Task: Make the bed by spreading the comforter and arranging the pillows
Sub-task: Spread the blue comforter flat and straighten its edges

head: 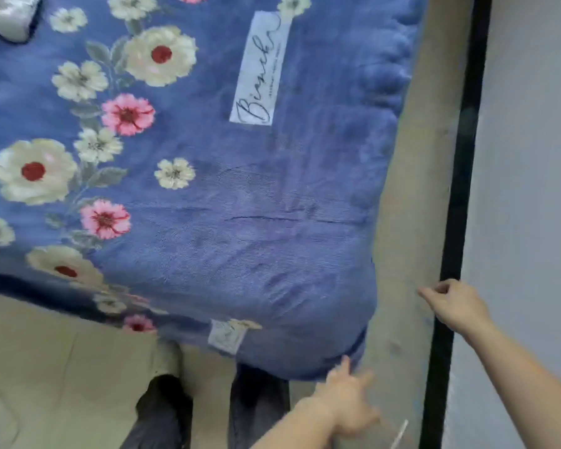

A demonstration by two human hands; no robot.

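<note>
Left grip [347,396] loose beside plush, rounded comforter [240,205] corner.

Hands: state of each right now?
Left hand: open, fingers at the comforter corner, no clear grip.
Right hand: loosely curled, holding nothing.

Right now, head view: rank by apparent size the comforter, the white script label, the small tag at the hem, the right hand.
1. comforter
2. white script label
3. right hand, nearer the camera, so unsure against the label
4. small tag
</note>
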